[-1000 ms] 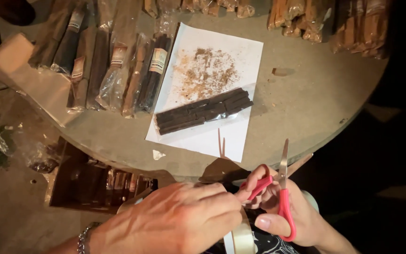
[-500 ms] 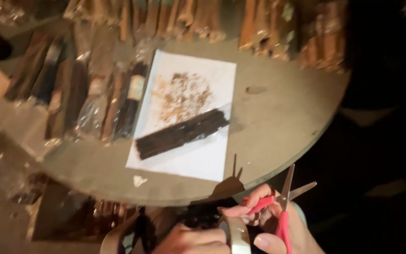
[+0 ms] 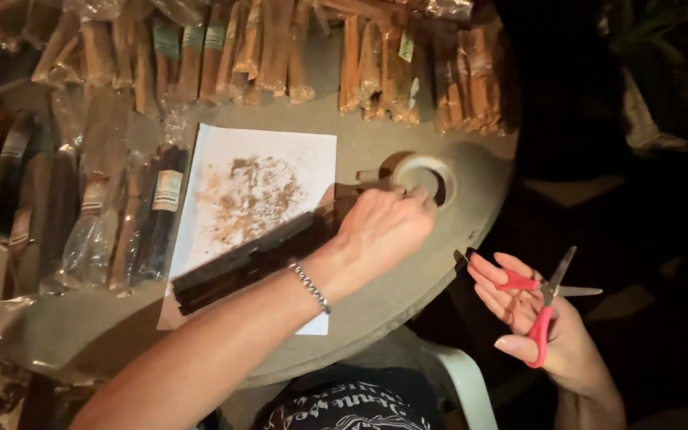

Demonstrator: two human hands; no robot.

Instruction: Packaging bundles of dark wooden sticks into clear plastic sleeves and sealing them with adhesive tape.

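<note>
head view: left hand [image 3: 380, 227] on tape roll [image 3: 424, 177]

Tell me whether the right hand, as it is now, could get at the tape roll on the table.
Probably not freely. The right hand is off the table edge with red-handled scissors in its fingers, and the left hand already rests on the tape roll, covering its near side.

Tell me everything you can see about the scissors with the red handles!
The scissors have red, plastic-looking loop handles and grey metal blades. The blades are spread apart in a V, tips pointing up and to the right. They lie in the right hand, palm up, a finger through one loop, held off the edge of the round table, touching nothing else.
</note>
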